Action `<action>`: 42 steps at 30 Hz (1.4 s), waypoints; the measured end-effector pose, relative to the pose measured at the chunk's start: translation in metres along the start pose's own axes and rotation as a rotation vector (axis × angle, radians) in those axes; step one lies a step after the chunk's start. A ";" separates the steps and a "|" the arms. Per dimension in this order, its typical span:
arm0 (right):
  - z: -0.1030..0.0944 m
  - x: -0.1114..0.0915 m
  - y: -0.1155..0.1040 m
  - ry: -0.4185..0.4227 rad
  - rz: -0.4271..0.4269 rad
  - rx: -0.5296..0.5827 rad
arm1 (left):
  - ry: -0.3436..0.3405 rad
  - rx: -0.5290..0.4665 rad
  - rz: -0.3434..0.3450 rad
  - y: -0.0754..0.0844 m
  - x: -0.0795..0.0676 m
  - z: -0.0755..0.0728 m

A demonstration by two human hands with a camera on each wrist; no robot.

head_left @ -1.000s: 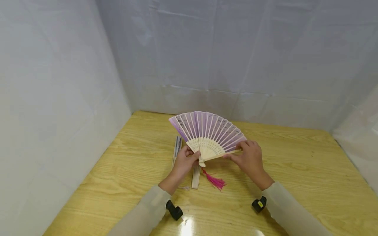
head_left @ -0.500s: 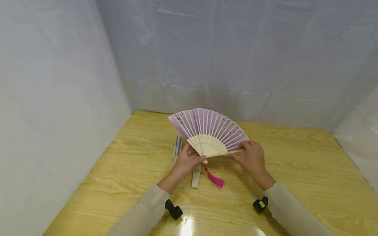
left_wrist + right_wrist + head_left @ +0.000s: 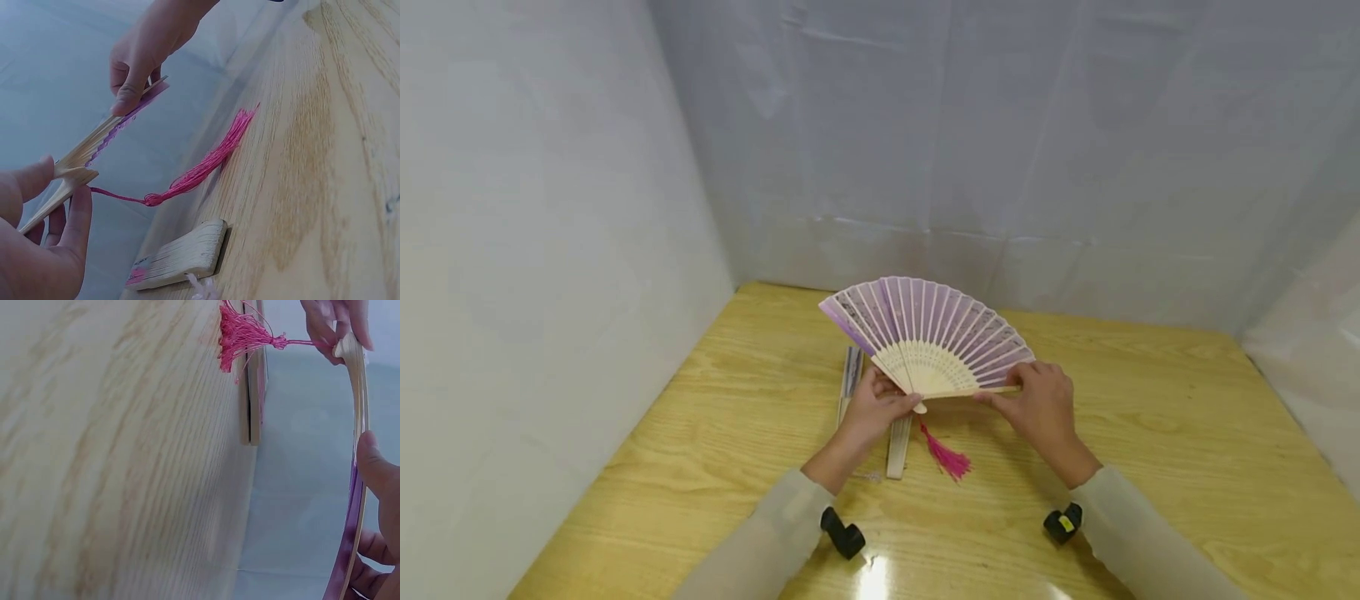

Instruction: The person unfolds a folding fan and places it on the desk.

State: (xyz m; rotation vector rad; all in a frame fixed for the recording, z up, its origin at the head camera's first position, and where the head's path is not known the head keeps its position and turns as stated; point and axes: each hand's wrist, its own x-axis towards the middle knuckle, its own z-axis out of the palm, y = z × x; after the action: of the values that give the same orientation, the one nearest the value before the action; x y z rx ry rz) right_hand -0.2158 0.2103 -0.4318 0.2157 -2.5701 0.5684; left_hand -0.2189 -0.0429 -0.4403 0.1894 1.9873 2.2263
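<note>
A purple folding fan [image 3: 951, 321] with pale, pierced wooden ribs is spread wide above the table. My left hand [image 3: 871, 410] pinches it low on the left outer rib, thumb by the pivot. At the opposite side, my right hand [image 3: 1041, 404] grips the right outer rib between thumb and fingers. From the pivot a pink tassel [image 3: 950, 458] dangles on a cord, also plain in the left wrist view. Beneath the fan and left hand lie folded fans, one with a dark patterned leaf [image 3: 852, 371], another showing pale wooden ribs [image 3: 898, 450]; their middles are hidden.
The wooden table [image 3: 1172, 450] has pale plastic sheeting [image 3: 1000, 150] hanging behind it and at both sides. A small clear tassel or bead string [image 3: 871, 477] lies by the folded fans. Black wrist cameras [image 3: 844, 533] are strapped to both sleeves.
The fan has spread somewhat wider. My right hand has shifted slightly right with its outer rib, and my left thumb has slid right, toward the pivot.
</note>
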 end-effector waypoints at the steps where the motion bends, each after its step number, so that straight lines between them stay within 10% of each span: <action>1: 0.000 0.000 0.000 -0.001 -0.002 -0.006 | 0.001 0.001 0.000 0.000 0.000 0.000; 42: -0.015 -0.019 -0.022 -0.287 0.037 -0.047 | 0.077 -0.028 0.037 0.001 0.009 0.006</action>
State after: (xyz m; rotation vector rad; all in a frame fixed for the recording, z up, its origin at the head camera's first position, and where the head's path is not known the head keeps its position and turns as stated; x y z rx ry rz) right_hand -0.1874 0.1984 -0.4213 0.2503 -2.8670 0.5221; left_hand -0.2264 -0.0351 -0.4390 0.1408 2.0060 2.3163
